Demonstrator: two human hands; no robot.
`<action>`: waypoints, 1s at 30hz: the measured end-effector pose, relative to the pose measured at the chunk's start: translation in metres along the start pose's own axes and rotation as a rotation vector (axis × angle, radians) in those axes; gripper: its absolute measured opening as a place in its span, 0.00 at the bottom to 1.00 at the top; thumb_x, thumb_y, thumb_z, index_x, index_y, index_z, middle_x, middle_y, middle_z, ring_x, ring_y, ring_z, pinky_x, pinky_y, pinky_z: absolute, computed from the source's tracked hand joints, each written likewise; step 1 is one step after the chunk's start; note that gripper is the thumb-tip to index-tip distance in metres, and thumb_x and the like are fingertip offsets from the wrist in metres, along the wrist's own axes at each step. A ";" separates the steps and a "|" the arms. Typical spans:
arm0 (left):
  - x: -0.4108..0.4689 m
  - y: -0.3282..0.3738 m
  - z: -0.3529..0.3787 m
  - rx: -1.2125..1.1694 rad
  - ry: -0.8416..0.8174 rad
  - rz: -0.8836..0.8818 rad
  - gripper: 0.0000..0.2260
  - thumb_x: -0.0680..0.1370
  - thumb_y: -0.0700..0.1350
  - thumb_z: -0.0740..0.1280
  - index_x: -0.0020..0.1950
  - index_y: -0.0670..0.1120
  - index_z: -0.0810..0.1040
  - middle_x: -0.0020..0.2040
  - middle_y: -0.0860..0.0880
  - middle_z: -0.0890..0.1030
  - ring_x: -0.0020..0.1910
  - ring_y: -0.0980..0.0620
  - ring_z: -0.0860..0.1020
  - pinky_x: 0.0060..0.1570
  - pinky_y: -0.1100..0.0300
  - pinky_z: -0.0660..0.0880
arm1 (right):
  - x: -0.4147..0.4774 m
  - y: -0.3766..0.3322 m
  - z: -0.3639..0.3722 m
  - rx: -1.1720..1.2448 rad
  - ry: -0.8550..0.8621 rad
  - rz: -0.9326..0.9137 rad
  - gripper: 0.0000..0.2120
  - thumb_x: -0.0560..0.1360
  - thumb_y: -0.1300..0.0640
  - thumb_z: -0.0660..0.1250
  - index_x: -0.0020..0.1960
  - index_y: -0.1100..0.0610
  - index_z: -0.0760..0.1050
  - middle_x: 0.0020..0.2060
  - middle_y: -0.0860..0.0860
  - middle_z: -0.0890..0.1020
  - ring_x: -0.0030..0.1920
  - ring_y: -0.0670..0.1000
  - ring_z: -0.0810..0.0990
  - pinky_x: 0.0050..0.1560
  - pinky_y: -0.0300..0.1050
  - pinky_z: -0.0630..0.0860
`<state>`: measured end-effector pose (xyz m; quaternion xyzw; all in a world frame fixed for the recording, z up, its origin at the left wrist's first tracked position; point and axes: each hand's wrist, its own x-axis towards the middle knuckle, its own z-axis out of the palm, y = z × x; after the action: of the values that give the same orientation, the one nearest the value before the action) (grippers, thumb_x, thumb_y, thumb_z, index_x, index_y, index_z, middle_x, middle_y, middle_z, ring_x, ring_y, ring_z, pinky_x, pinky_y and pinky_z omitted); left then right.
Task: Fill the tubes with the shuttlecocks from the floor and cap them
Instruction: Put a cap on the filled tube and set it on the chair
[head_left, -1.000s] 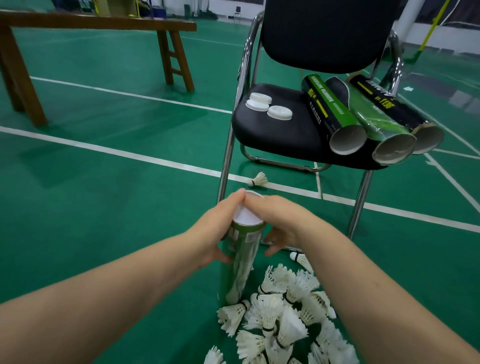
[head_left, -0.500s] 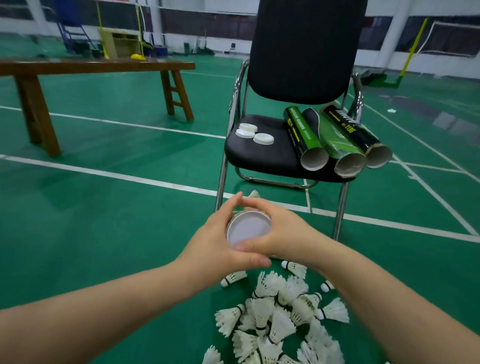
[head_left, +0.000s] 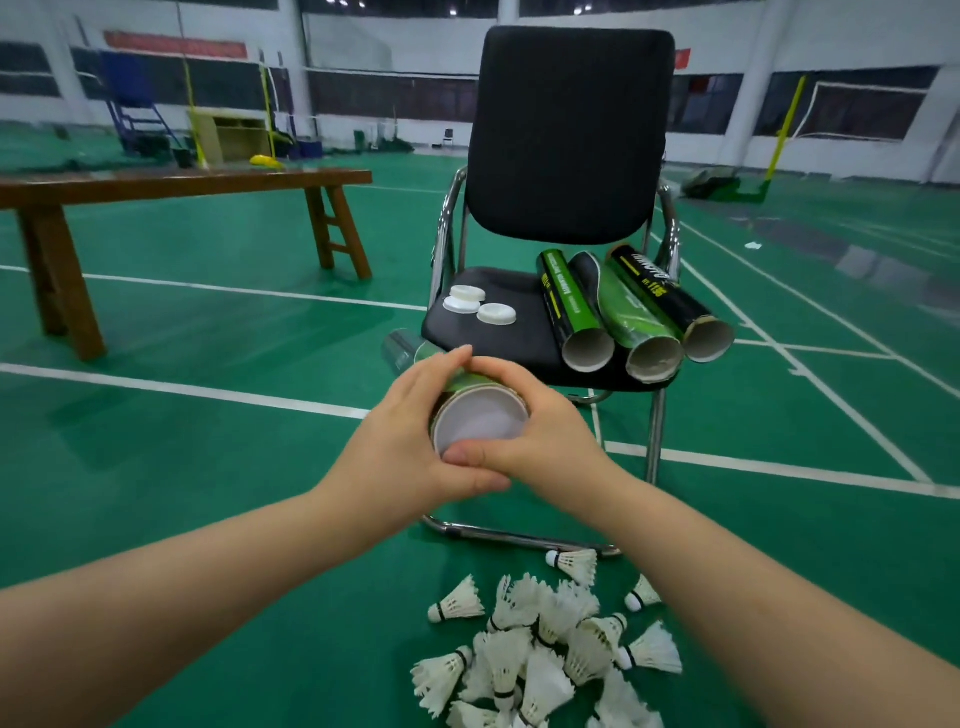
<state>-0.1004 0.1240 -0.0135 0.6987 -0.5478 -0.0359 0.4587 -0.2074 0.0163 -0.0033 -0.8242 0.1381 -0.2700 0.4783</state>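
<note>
Both hands hold a green tube (head_left: 415, 353) up in front of me, lying nearly level and pointing away to the left. Its white cap (head_left: 480, 418) faces me. My left hand (head_left: 410, 447) grips the capped end from the left. My right hand (head_left: 540, 431) curls round it from the right, thumb on the cap's lower rim. A pile of white shuttlecocks (head_left: 540, 654) lies on the green floor below. Three open tubes (head_left: 628, 317) lie on the chair seat, mouths toward me, beside three white caps (head_left: 480, 306).
A black chair (head_left: 566, 140) with chrome legs stands directly ahead. A wooden bench (head_left: 171, 182) is at the left. White court lines cross the floor. Net posts and equipment stand along the far wall.
The tube went from standing on the floor to raised and tipped level, capped end toward me. My view lifted, so the chair and hall show more.
</note>
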 end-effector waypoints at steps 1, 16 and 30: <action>0.005 0.000 0.000 0.017 0.006 0.012 0.45 0.53 0.57 0.79 0.63 0.69 0.58 0.63 0.62 0.68 0.59 0.68 0.68 0.60 0.71 0.65 | 0.003 0.000 -0.003 0.011 0.003 -0.007 0.32 0.61 0.59 0.80 0.58 0.41 0.70 0.52 0.40 0.78 0.53 0.40 0.76 0.54 0.31 0.72; 0.105 -0.008 0.017 0.164 0.040 0.319 0.44 0.60 0.53 0.78 0.70 0.57 0.57 0.71 0.48 0.62 0.66 0.59 0.62 0.60 0.82 0.54 | 0.068 0.021 -0.052 -0.105 0.191 -0.274 0.33 0.61 0.57 0.78 0.63 0.52 0.69 0.65 0.50 0.72 0.65 0.48 0.70 0.67 0.41 0.67; 0.187 -0.068 0.097 0.112 -0.020 0.317 0.46 0.60 0.46 0.80 0.68 0.61 0.54 0.71 0.54 0.60 0.66 0.61 0.59 0.59 0.83 0.52 | 0.129 0.101 -0.094 -0.440 0.209 -0.274 0.28 0.62 0.60 0.76 0.58 0.62 0.70 0.55 0.51 0.70 0.55 0.44 0.69 0.56 0.25 0.64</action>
<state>-0.0303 -0.0854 -0.0308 0.6279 -0.6566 0.0606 0.4134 -0.1536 -0.1646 -0.0128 -0.8869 0.1293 -0.3793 0.2297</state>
